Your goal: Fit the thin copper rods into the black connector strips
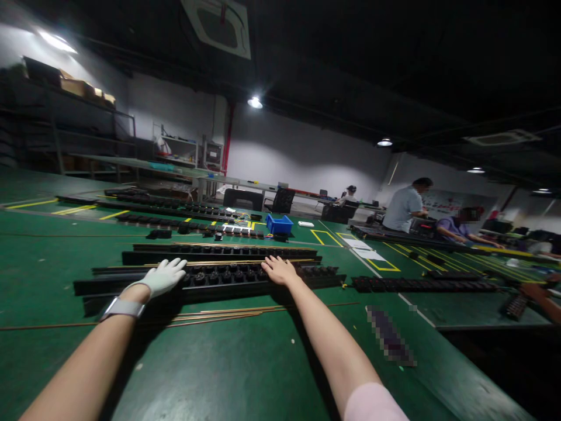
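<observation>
Both hands lie flat with fingers spread on the long black strip (210, 279) in the middle of the green bench (219, 374), left hand (161, 277) gloved, right hand (279, 270) bare; its round knobs look mostly fitted, and thin rods (210, 317) lie loose nearer the front edge.

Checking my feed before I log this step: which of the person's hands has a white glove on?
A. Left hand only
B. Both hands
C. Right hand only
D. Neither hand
A: the left hand wears a white glove and lies flat on the long black strip, while the right hand, resting on the same strip, is bare.
</observation>
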Motion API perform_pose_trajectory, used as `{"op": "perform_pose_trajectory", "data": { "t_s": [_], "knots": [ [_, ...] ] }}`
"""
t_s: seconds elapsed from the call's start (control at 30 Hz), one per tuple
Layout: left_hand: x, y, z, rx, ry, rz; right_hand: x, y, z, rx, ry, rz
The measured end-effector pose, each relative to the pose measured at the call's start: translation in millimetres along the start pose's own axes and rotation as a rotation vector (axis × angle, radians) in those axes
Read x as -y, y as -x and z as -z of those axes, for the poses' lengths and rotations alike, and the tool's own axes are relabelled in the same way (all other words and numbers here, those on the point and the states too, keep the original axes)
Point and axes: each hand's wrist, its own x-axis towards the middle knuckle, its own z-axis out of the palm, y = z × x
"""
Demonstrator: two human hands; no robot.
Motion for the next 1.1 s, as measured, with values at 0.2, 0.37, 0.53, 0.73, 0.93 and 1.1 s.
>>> {"op": "perform_pose_trajectory", "data": {
  "t_s": [0.2, 0.37, 0.53, 0.73, 0.93, 1.1],
  "knots": [
    [3, -3, -3.9, -0.017, 0.03, 0.005, -9, 2, 6, -0.065, -0.008, -0.012],
    [4, -4, -4.1, -0.001, 0.032, 0.007, -27, 5, 6, -0.011, 0.007, -0.06],
    [1, 0, 0.0, -0.01, 0.013, -0.01, -30, 5, 7, 0.003, 0.032, -0.048],
    [-4, 3, 4.5, 0.003, -0.007, 0.008, -36, 7, 15, -0.039, 0.009, -0.076],
    [-7, 6, 7.3, -0.033, -0.026, -0.015, -43, 8, 5, -0.013, 0.03, -0.083],
    [-11, 8, 11.0, -0.013, -0.035, -0.018, -48, 8, 10, -0.034, 0.026, -0.07]
  ]
}}
